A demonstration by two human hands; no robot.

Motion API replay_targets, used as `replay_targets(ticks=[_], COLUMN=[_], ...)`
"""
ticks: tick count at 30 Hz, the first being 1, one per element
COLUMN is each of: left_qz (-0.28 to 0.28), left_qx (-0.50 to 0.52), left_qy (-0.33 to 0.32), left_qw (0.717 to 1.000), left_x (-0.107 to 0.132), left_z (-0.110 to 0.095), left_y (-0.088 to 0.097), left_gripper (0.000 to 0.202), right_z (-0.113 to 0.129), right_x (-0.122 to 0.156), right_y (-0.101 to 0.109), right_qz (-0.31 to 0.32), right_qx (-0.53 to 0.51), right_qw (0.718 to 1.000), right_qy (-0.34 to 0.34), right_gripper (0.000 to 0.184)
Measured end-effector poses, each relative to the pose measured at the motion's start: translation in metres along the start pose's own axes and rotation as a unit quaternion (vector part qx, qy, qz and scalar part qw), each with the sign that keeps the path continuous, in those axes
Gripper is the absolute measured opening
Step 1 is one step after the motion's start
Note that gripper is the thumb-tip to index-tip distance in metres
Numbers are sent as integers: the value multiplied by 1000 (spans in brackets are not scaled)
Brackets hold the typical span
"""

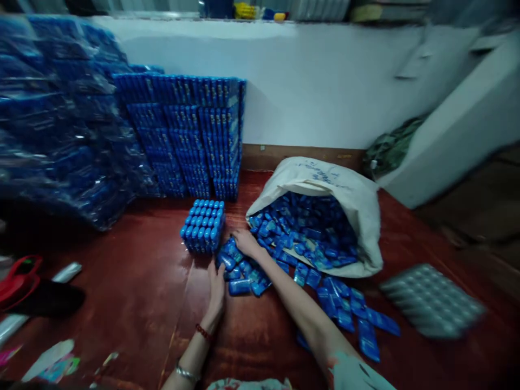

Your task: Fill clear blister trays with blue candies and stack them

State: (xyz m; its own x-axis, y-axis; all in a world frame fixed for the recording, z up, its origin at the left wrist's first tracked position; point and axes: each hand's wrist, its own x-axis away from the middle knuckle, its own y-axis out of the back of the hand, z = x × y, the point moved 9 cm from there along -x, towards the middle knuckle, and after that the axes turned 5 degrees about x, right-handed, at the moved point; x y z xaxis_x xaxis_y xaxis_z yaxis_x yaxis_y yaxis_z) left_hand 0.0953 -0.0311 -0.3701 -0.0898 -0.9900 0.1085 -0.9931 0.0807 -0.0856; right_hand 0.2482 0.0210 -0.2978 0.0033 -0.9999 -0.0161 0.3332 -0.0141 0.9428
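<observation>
My left hand (216, 287) has fingers apart; of my right hand (247, 243) I cannot tell. One block (202, 226) stands stacked; blue packets (240, 286) lie loose.

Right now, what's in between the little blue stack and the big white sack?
Loose blue packets and the person's right hand, with a strip of red table showing behind them. The head view shows this.

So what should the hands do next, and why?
Perhaps the left hand and right hand could draw a few loose blue packets together, since both are already at that jumbled pile, and the neat blue block stands beside it.
</observation>
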Motion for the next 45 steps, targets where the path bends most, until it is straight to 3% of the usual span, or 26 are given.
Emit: replay_targets(ticks=[3, 6, 9, 11, 13, 15, 16, 17, 20, 23, 27, 32, 35, 37, 42, 45], left_qz=[-2, -7, 3, 21, 41, 64, 73, 79, 83, 75, 71, 73, 70, 71, 80, 78], left_qx=[-119, -187, -220, -234, -254, -277, -284, -289, -303, -331, -358, -361, -353, -345, -328, -296], left_qy=[-84, -139, -141, -151, -176, -197, -202, -205, -211, -228, -250, -262, -263, -262, -256, -244], left_qw=[989, 972, 965, 960, 950, 938, 934, 932, 926, 913, 897, 892, 895, 898, 906, 920], left_x=[8, 20, 28, 28, 26, 22, 20, 19, 16, 18, 19, 20, 21, 21, 20, 20], left_z=[-1, -5, -8, -12, -18, -23, -23, -24, -24, -26, -29, -31, -31, -30, -30, -29], left_y=[-16, -38, -58, -71, -82, -92, -95, -97, -99, -99, -100, -101, -100, -99, -99, -97], left_gripper=[58, 61, 61, 59, 57, 56, 55, 54, 51, 48, 48, 48, 48, 48, 47, 47], right_z=[-1, -22, -76, -117, -156, -194, -212, -227, -256, -269, -281, -285, -282, -278, -263, -237], right_x=[49, 116, 213, 286, 349, 401, 418, 430, 445, 448, 445, 443, 446, 452, 476, 486], right_y=[11, 49, 103, 135, 155, 163, 162, 159, 149, 149, 156, 161, 160, 161, 172, 187], right_qz=[-48, -216, -419, -501, -498, -447, -408, -370, -320, -314, -303, -331, -375, -426, -581, -649], right_qx=[-6, -23, 35, 126, 216, 264, 269, 258, 166, 45, -68, -83, -74, -61, -15, 26], right_qw=[999, 976, 901, 822, 756, 707, 709, 729, 806, 848, 844, 820, 796, 765, 644, 584], right_qy=[19, 15, -108, -238, -367, -480, -507, -515, -469, -424, -438, -459, -469, -480, -497, -487], right_gripper=[32, 33, 33, 33, 40, 48, 50, 51, 55, 56, 48, 44, 43, 46, 45, 36])
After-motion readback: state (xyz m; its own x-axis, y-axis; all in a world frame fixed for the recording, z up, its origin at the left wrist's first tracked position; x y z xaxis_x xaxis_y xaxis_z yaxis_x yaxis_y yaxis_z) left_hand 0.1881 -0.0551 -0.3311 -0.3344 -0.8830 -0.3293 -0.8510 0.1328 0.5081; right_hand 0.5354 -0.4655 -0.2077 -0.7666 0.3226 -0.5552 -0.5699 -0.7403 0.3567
